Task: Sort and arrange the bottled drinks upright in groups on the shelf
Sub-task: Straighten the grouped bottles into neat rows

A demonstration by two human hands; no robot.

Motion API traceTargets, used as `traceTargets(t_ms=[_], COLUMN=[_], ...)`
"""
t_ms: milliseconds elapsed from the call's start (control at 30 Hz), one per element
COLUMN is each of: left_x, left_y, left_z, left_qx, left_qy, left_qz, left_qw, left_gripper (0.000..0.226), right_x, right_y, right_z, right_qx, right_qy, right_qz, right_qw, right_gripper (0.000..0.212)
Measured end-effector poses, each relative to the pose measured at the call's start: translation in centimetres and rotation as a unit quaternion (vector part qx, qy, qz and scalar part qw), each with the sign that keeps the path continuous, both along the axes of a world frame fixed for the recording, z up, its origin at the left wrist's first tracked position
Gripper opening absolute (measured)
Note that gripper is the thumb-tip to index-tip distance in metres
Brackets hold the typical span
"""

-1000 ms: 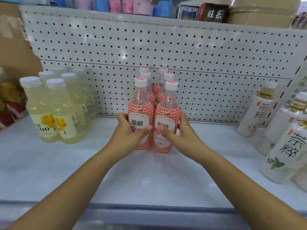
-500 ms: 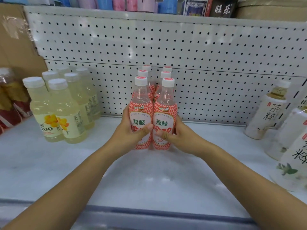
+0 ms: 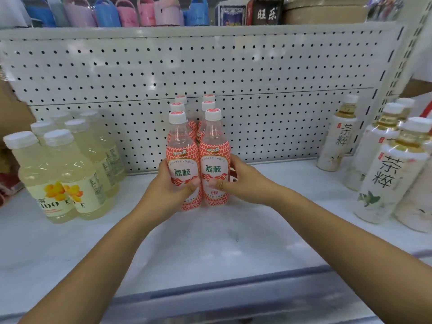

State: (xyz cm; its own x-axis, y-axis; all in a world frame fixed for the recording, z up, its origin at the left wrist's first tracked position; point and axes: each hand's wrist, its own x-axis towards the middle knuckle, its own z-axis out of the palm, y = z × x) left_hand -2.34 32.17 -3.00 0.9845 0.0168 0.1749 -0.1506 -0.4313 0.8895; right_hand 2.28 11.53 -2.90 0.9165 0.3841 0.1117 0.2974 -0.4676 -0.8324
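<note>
Several pink-labelled lychee bottles stand upright in two rows at the middle of the white shelf [image 3: 233, 242]. My left hand [image 3: 167, 190] grips the front left lychee bottle [image 3: 181, 155], fingers behind it and thumb across its label. Around the front right lychee bottle [image 3: 214, 153] my right hand [image 3: 236, 181] is wrapped the same way. The two front bottles touch side by side. Behind them, only the caps and shoulders of the rear lychee bottles [image 3: 208, 105] show.
A group of pale yellow drink bottles [image 3: 67, 174] stands at the left. White tea bottles [image 3: 385, 174] stand at the right. The pegboard back panel [image 3: 210, 73] rises behind. Coloured holders and boxes sit on the upper shelf [image 3: 145, 11].
Both hands pushed the two front lychee bottles back and together against the rows behind. The right bottle, tilted a second ago, now stands straight.
</note>
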Motion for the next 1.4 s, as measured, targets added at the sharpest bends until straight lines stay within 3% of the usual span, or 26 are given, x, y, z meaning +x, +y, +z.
traceTargets(t_ms=[100,233,367,567,767,933,1033,1167,1400], left_x=[-2.0,-4.9,-6.8,-8.6,-9.6,-6.9,-3.5,2.4,11.1], left_y=[0.0,0.4,-0.2,-6.5,-14.9,-21.2,-25.0,-30.0,-35.0], left_z=[-0.3,-0.4,1.0,2.4,3.9,6.5,8.9,13.2,16.0], left_qx=[0.149,0.373,0.436,0.381,0.259,0.180,0.143,0.165,0.161], left_qy=[-0.062,-0.111,-0.185,-0.253,-0.236,-0.219,-0.222,-0.213,-0.133], left_qz=[0.099,0.097,0.055,-0.073,-0.139,-0.164,-0.166,-0.156,-0.111], left_qw=[0.982,0.916,0.879,0.886,0.926,0.945,0.950,0.950,0.972], left_gripper=[0.046,0.052,0.054,0.057,0.064,0.058,0.046,0.041,0.038], right_x=[-2.4,-5.9,-9.7,-16.5,-21.0,-19.8,-16.5,-9.4,2.7], right_y=[-0.7,-1.9,-3.7,-8.6,-16.0,-23.5,-27.8,-33.0,-36.5], right_z=[0.8,1.0,1.5,3.0,4.6,7.4,10.6,15.4,19.0], right_qx=[-0.099,-0.288,-0.357,-0.328,-0.227,-0.120,-0.086,-0.157,-0.285], right_qy=[-0.066,-0.161,-0.160,-0.181,-0.236,-0.274,-0.262,-0.246,-0.110], right_qz=[-0.048,-0.077,-0.101,-0.174,-0.297,-0.354,-0.341,-0.289,-0.189], right_qw=[0.992,0.941,0.915,0.911,0.897,0.886,0.899,0.912,0.933], right_gripper=[0.076,0.078,0.073,0.060,0.045,0.027,0.020,0.026,0.040])
